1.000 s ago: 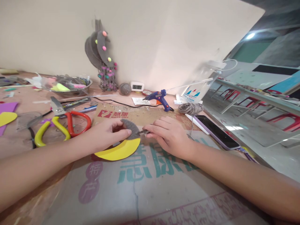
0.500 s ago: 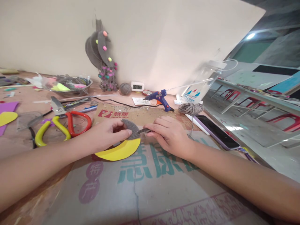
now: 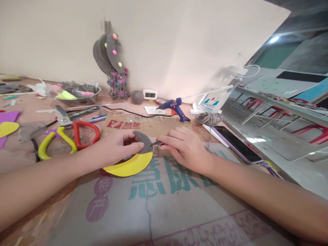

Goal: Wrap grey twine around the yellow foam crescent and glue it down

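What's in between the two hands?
In the head view: the gray-wrapped part of a curved yellow piece, held by the left hand, and a thin dark tool in the right hand.

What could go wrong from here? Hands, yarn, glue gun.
1. The gray wrap on the yellow piece might slip if the left hand eases its hold.
2. The right hand pinches a thin dark item at the wrap's edge; it could catch the yarn.
3. The glue gun lies just beyond the hands; if hot, its nozzle could burn.
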The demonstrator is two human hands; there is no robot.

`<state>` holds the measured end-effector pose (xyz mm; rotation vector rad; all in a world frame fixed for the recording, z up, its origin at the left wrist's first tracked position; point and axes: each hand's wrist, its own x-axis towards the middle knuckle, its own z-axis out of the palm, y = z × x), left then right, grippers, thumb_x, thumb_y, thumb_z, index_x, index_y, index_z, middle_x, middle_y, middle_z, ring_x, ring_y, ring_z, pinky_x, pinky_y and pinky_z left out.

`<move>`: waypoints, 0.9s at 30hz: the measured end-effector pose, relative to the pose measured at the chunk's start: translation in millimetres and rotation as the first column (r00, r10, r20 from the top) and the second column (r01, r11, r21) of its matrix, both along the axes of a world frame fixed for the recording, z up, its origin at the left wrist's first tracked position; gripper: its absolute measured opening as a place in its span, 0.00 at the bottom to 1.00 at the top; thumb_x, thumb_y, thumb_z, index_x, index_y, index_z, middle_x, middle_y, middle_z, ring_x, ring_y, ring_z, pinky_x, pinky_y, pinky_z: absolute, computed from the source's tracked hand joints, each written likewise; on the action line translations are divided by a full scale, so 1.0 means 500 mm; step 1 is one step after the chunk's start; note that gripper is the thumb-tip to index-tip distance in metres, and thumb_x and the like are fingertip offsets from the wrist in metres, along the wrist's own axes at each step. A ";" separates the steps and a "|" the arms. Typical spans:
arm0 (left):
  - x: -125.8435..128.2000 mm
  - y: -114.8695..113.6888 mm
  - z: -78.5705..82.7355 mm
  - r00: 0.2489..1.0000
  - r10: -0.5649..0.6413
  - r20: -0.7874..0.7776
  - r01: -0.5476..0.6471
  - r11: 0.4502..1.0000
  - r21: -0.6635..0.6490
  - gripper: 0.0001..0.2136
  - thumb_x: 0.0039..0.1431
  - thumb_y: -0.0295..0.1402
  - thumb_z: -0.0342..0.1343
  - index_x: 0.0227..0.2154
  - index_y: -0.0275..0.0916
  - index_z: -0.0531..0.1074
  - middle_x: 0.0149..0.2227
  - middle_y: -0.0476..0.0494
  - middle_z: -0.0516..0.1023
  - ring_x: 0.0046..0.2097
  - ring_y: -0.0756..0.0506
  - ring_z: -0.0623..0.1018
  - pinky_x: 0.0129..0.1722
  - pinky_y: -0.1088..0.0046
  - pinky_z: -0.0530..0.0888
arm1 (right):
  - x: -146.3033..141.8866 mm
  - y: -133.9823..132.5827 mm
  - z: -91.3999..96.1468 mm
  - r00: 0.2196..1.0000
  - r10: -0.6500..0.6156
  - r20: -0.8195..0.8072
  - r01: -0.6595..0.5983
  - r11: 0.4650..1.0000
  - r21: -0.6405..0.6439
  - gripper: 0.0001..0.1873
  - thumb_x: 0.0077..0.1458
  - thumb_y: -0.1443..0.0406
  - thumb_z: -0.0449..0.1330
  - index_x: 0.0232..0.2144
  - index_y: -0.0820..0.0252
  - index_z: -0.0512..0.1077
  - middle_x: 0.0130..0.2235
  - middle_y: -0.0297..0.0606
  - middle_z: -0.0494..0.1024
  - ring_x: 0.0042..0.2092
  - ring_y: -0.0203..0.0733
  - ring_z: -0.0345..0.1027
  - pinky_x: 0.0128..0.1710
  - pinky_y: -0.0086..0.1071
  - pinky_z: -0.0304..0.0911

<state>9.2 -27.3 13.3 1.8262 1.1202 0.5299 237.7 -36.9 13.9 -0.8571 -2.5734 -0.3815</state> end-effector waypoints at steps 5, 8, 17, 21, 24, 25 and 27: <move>0.001 0.000 0.001 1.000 0.002 -0.006 -0.002 1.000 0.003 0.10 0.53 0.39 0.50 0.24 0.37 0.68 0.20 0.55 0.65 0.22 0.54 0.63 0.18 0.80 0.58 | -0.001 0.000 0.000 1.000 0.016 -0.015 -0.016 1.000 0.005 0.14 0.61 0.63 0.48 0.41 0.64 0.71 0.29 0.38 0.70 0.31 0.38 0.60 0.31 0.32 0.51; 0.000 0.002 0.001 1.000 0.001 -0.004 -0.001 1.000 0.019 0.10 0.53 0.39 0.50 0.24 0.38 0.68 0.20 0.55 0.66 0.22 0.53 0.64 0.18 0.79 0.58 | 0.000 -0.001 0.000 0.999 0.016 -0.039 -0.016 1.000 0.017 0.14 0.60 0.63 0.49 0.42 0.65 0.70 0.29 0.39 0.70 0.32 0.38 0.59 0.31 0.32 0.52; -0.003 0.004 -0.005 1.000 -0.011 0.009 0.011 1.000 0.010 0.11 0.53 0.40 0.50 0.24 0.38 0.68 0.21 0.54 0.66 0.22 0.53 0.64 0.18 0.79 0.59 | -0.001 -0.001 0.002 1.000 0.007 -0.029 -0.007 1.000 0.011 0.14 0.60 0.63 0.49 0.41 0.65 0.70 0.29 0.39 0.70 0.32 0.38 0.59 0.31 0.32 0.52; -0.003 0.003 -0.005 1.000 -0.002 0.000 0.002 1.000 -0.004 0.12 0.54 0.41 0.50 0.24 0.37 0.68 0.21 0.54 0.65 0.22 0.53 0.64 0.19 0.79 0.59 | 0.000 -0.001 0.001 1.000 -0.001 -0.009 0.001 1.000 0.015 0.14 0.60 0.62 0.50 0.42 0.64 0.70 0.30 0.38 0.70 0.32 0.39 0.59 0.32 0.32 0.51; -0.002 0.003 -0.003 1.000 -0.004 0.004 0.004 1.000 -0.010 0.12 0.53 0.41 0.50 0.24 0.37 0.68 0.20 0.54 0.64 0.22 0.53 0.63 0.19 0.79 0.58 | 0.000 -0.002 0.001 1.000 -0.003 -0.004 0.003 1.000 0.021 0.15 0.60 0.62 0.49 0.42 0.63 0.70 0.30 0.39 0.71 0.32 0.39 0.59 0.32 0.32 0.51; -0.002 0.004 -0.003 1.000 -0.005 0.006 0.005 1.000 -0.012 0.12 0.53 0.41 0.50 0.24 0.37 0.68 0.20 0.54 0.64 0.22 0.53 0.63 0.19 0.79 0.58 | -0.001 -0.002 0.001 1.000 0.000 -0.004 0.000 1.000 0.022 0.15 0.60 0.62 0.49 0.42 0.63 0.70 0.30 0.38 0.71 0.32 0.39 0.59 0.31 0.32 0.51; -0.002 0.005 -0.004 1.000 -0.008 0.012 0.008 1.000 -0.014 0.12 0.53 0.41 0.51 0.24 0.37 0.68 0.20 0.54 0.64 0.22 0.53 0.63 0.19 0.79 0.58 | -0.001 -0.002 0.001 1.000 0.005 -0.003 -0.005 1.000 0.017 0.15 0.60 0.62 0.49 0.42 0.64 0.70 0.30 0.38 0.71 0.32 0.38 0.59 0.31 0.32 0.51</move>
